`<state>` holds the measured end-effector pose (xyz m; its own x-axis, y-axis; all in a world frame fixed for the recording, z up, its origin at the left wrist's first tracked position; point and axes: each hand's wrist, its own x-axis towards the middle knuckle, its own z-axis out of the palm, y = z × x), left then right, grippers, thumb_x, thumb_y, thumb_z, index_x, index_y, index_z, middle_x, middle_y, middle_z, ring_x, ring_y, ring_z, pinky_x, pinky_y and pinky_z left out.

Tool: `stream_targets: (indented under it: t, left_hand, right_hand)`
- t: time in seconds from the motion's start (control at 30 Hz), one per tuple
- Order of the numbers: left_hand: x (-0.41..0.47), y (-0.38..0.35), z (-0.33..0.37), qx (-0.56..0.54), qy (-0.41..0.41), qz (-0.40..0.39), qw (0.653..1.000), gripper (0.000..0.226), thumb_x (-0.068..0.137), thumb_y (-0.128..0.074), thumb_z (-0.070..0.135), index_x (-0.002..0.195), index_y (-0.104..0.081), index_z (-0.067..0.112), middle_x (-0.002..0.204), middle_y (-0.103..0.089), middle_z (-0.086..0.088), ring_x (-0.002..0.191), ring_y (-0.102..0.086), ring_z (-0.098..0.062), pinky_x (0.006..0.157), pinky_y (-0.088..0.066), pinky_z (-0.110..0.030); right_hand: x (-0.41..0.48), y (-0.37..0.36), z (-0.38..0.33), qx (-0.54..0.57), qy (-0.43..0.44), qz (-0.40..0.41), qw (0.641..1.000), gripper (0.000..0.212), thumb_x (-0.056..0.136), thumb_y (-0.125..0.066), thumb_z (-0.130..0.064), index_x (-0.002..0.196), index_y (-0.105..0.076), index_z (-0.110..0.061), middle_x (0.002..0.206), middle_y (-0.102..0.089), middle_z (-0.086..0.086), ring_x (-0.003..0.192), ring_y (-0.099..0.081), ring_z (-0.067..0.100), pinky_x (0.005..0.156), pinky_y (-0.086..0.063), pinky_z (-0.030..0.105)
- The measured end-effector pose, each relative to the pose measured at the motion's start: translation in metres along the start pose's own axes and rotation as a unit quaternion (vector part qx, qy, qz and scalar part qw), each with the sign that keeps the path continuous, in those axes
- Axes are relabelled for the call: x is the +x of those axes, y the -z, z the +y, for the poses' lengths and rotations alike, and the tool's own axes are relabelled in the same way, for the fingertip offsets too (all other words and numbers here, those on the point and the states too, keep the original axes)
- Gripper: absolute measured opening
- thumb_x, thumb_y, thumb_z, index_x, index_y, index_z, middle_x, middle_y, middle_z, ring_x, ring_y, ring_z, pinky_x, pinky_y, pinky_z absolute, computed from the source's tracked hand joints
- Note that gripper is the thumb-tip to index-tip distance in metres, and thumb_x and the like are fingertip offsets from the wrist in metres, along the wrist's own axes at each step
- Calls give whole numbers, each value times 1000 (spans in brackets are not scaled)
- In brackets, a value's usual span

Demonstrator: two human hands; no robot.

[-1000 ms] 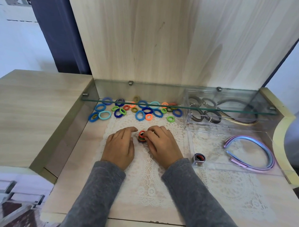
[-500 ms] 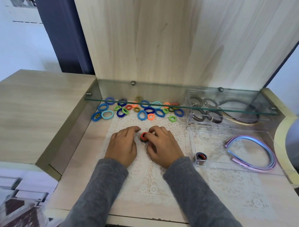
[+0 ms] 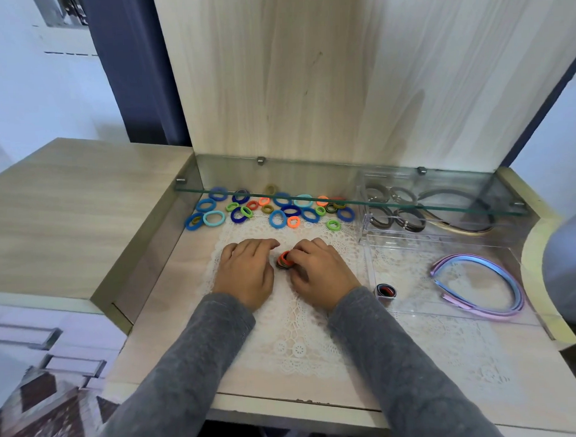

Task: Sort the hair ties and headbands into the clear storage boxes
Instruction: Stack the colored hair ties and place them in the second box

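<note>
Barely halfway, judging by the layout. Roughly two dozen loose ties (image 3: 277,218) unsorted on the counter (image 3: 172,322). Stack (image 3: 284,259) pinched by right hand (image 3: 318,270) fingers (image 3: 303,249); left hand (image 3: 246,269) relaxed beside. Rear box (image 3: 366,229): four or five dark ties (image 3: 409,221), perhaps two dark headbands (image 3: 462,225). Front box (image 3: 416,312): about three pastel headbands (image 3: 514,284), one bundle (image 3: 386,290).

Lighting: bright, even, cool-toned. Shadows: soft, one faint patch on the wooden back panel (image 3: 407,114). Glare: mild along the glass shelf (image 3: 311,184). Distortion: wide-angle bowing (corners slightly soft).
</note>
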<state>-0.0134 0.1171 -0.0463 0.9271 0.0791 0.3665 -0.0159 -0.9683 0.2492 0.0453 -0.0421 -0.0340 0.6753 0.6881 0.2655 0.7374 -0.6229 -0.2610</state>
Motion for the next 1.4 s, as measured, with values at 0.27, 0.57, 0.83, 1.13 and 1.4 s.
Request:
stream_targets:
  t: [0.27, 0.57, 0.83, 1.13, 1.4]
  left_hand:
    - [-8, 4, 7, 100, -99, 46, 989, 41, 79, -38, 25, 101, -72, 20, 86, -74, 3, 89, -68, -23, 86, -31, -36]
    - [-14, 3, 27, -19, -52, 8, 998, 46, 72, -34, 26, 101, -70, 27, 89, -72, 10, 91, -66, -14, 88, -26, -30]
    - [5, 10, 65, -120, -35, 32, 992, 45, 72, -42, 17, 106, -68, 30, 94, -70, 13, 93, -61, -10, 92, -32, -34]
    - [24, -2, 121, -147, -95, 6, 984, 47, 72, -40, 18, 110, -66, 28, 99, -69, 13, 97, -59, -10, 92, -27, -29]
    - [25, -23, 150, -146, -119, -36, 982, 46, 73, -39, 21, 109, -66, 30, 98, -69, 11, 99, -58, -9, 95, -21, -31]
  right_hand:
    - [-2, 16, 0, -4, 4, -58, 998, 25, 89, -58, -28, 112, -67, -21, 110, -57, -1, 105, -43, 20, 86, -35, 32]
    - [-13, 37, 3, -37, 13, -58, 998, 25, 88, -60, -30, 110, -69, -23, 114, -52, -2, 110, -39, 20, 90, -30, 33]
    - [-21, 82, 23, -39, -11, -67, 997, 24, 86, -64, -35, 106, -71, -24, 112, -52, -3, 110, -37, 20, 95, -31, 36]
    - [-52, 118, 65, -62, -61, -71, 994, 22, 82, -70, -31, 103, -73, -24, 110, -53, -1, 110, -37, 22, 96, -32, 37]
    - [-79, 122, 88, -64, -107, -106, 986, 21, 84, -68, -32, 104, -72, -26, 110, -53, -4, 104, -35, 17, 92, -31, 31]
